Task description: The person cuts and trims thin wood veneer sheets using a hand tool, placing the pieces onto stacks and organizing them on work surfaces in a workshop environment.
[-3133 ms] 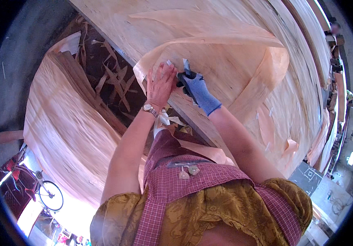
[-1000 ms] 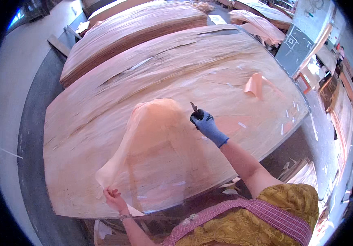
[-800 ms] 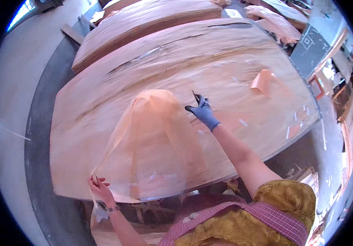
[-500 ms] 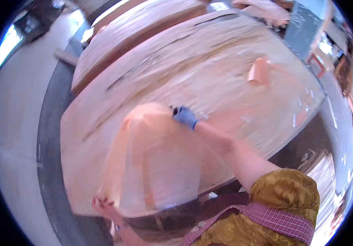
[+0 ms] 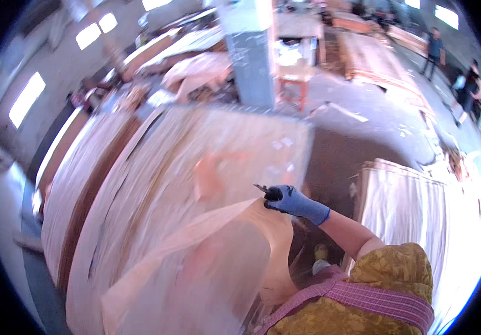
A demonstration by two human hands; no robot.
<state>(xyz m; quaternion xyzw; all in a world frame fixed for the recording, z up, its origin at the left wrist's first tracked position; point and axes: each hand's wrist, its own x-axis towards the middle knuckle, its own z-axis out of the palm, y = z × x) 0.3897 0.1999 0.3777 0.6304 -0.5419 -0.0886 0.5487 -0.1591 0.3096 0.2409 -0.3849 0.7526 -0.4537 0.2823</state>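
Note:
My right hand (image 5: 293, 202), in a blue and black glove, is closed on a dark-handled cutter (image 5: 262, 189), its blade pointing up and to the left. Right below that hand a thin, peach-coloured veneer sheet (image 5: 274, 237) arches up and curves over the pale board stack (image 5: 117, 218); whether the glove also grips it I cannot tell. A loose curled piece (image 5: 206, 178) lies on the stack beyond, blurred. My left hand is out of view.
A grey pillar (image 5: 246, 67) stands beyond the stack, beside a red-legged stool (image 5: 296, 78). Another pale veneer stack (image 5: 397, 206) is at my right. Two other people (image 5: 434, 47) (image 5: 469, 86) are at the far right. My foot (image 5: 320, 251) shows below.
The view has swung toward the pillar and people, blurring the surroundings. The lifted veneer now rises beside my right hand and cutter. My left hand, earlier pinching the sheet's end, has left the picture.

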